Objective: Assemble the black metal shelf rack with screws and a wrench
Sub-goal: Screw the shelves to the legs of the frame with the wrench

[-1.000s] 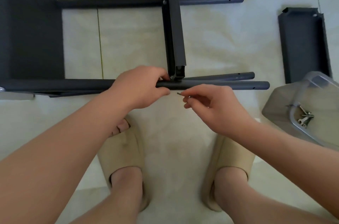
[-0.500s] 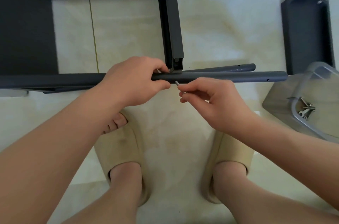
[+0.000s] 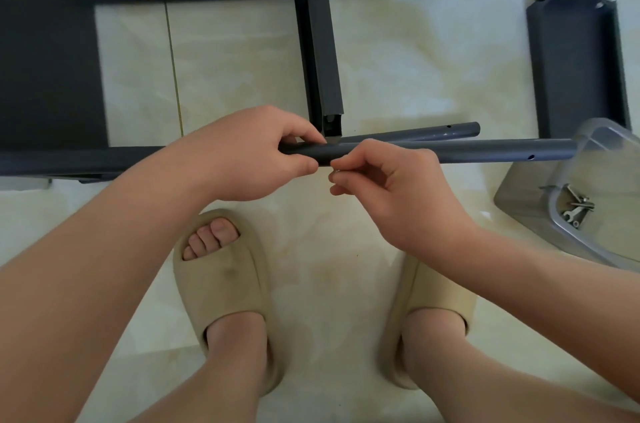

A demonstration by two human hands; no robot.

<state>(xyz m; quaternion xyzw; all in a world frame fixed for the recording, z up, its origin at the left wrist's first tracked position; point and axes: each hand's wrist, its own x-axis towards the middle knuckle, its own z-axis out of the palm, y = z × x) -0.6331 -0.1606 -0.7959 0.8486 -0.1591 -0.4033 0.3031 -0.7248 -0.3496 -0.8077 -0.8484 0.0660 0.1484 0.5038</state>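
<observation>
pole (image 3: 485,153): black tube in both hands; looks stiff, light, slick
left hand (image 3: 256,152): curled round pole
right hand (image 3: 391,187): against pole, pinching likely screw, hidden by fingers
hold: pole beside shelf (image 3: 320,41) end

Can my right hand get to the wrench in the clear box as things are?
Probably yes: the wrench lies uncovered in the open clear box, on the side of the right hand. But that hand is busy, pinching what looks like a screw at the tube.
</observation>
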